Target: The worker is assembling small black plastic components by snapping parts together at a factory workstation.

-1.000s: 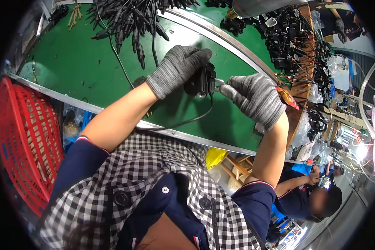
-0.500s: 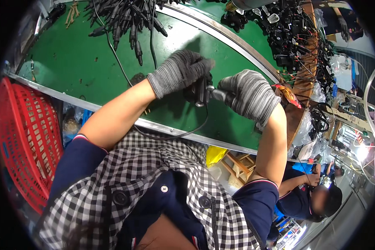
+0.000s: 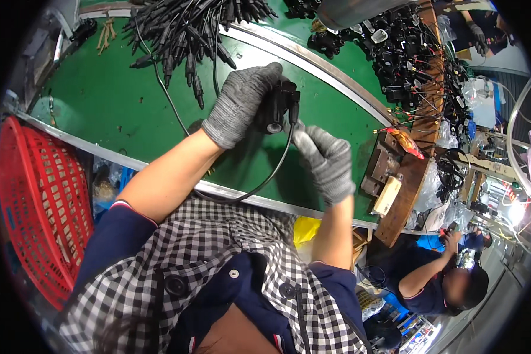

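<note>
My left hand [image 3: 242, 103], in a grey knitted glove, is closed around a black plastic housing [image 3: 274, 121] held above the green tabletop. Its round open end points toward me. From a black connector at the housing's right side, a black cable [image 3: 281, 166] curves down over the table's front edge. My right hand [image 3: 327, 162], gloved too, has its fingers curled, with thumb and fingertips pinched at the cable just below that connector. The glove hides the exact contact there.
Black cables with plugs [image 3: 183, 35] are heaped at the back left. Black parts with wires [image 3: 395, 59] cover the wooden shelf on the right, near a metal block [image 3: 382, 162]. A red basket [image 3: 32, 206] stands at left. A co-worker [image 3: 436, 277] sits at lower right.
My left hand has risen slightly and turned, showing more of the housing. My right hand has moved down and left, uncovering the metal block on the right.
</note>
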Available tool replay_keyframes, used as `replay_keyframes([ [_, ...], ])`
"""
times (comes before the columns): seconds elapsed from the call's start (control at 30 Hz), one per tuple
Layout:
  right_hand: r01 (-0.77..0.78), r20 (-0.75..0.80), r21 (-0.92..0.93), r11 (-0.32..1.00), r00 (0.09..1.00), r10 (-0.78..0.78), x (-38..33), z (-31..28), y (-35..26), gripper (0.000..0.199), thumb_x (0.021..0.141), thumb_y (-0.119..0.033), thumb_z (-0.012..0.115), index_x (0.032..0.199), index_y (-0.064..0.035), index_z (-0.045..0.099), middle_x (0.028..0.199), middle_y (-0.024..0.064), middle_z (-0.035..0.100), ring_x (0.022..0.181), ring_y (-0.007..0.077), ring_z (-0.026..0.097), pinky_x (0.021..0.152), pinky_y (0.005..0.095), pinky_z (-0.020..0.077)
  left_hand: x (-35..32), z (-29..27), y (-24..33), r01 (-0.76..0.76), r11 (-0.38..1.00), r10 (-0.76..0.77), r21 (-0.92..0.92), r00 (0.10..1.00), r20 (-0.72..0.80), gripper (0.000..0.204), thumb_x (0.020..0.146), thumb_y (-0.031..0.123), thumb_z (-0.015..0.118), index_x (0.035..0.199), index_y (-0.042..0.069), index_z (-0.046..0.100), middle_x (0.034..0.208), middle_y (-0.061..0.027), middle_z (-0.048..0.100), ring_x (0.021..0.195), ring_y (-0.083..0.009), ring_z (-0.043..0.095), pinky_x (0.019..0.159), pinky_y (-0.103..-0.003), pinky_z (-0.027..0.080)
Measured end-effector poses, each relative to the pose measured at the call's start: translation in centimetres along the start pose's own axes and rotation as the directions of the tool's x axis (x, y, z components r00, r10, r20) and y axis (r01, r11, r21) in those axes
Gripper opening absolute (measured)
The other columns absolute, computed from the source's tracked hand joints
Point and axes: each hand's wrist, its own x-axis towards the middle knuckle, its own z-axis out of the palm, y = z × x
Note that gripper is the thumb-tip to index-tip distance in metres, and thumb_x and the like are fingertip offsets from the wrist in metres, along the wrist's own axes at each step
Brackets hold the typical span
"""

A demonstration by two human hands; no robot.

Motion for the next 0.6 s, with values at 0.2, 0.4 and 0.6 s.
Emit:
replay_keyframes([
  [0.2,0.238,0.208,-0.584,0.776,0.968,-0.141,0.7,-4.8,-2.7,0.027,0.084,-0.029,0.058,0.072,-0.0046,0.058,0.059,0.0153,0.054,0.056,0.0309,0.055,0.05,0.0388,0.0409,-0.1,0.6,0.1,-0.003,1.0,0.004,-0.02,0.998,0.069,0.032,0.091,0.03,0.049,0.092,0.001,0.062,0.077,-0.0043,0.063,0.066,-0.0095,0.057,0.064,-0.023,0.047],
  [0.4,0.307,0.344,-0.593,0.745,0.932,-0.11,3.4,-5.5,-4.0,0.03,0.083,-0.032,0.057,0.07,-0.0055,0.058,0.058,0.0159,0.053,0.058,0.0337,0.055,0.052,0.0406,0.0417,0.1,0.2,0.4,0.044,0.991,-0.06,0.129,0.991,0.12,0.033,0.091,0.03,0.048,0.094,0.0,0.061,0.077,-0.0046,0.063,0.066,-0.0101,0.058,0.064,-0.023,0.048],
  [0.6,0.116,0.392,-0.334,0.935,0.92,0.026,4.9,-5.7,-3.2,0.031,0.082,-0.033,0.059,0.07,-0.0041,0.059,0.059,0.0178,0.052,0.056,0.0345,0.052,0.053,0.0392,0.0414,0.2,0.5,-0.1,0.19,0.981,-0.178,-0.05,0.967,0.183,0.033,0.092,0.029,0.046,0.093,-0.001,0.061,0.078,-0.0057,0.063,0.067,-0.0096,0.059,0.064,-0.022,0.048],
])
